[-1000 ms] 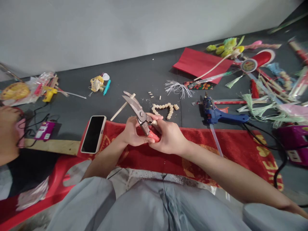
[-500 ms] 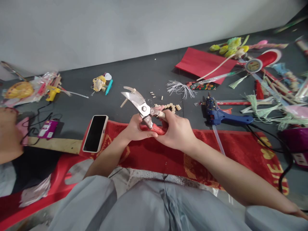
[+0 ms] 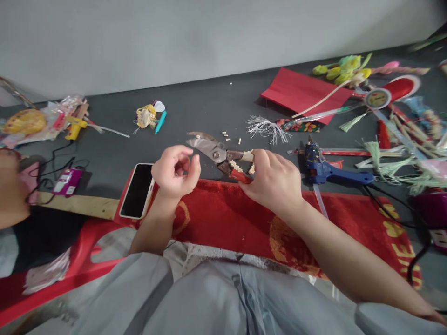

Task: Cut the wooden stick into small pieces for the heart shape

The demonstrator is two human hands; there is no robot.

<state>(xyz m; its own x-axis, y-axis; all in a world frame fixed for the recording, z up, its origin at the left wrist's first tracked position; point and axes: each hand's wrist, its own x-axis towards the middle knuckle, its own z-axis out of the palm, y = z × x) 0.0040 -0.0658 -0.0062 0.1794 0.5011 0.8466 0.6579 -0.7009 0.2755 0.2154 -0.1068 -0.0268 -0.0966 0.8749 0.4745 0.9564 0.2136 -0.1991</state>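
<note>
Your left hand has let go of the pruning shears, fingers loosely curled and empty beside the phone, while your right hand alone grips their red handles.

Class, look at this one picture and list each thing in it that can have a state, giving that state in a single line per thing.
Shears: blades nearly closed, handles gripped.
Right hand: closed around the shears' red handles.
Left hand: off the shears, fingers curled, anything between them too small to tell.
Phone: screen dark, lying face up.
Glue gun: lying on its side, cord attached.
Red paper: folded, flat on the floor.
</note>
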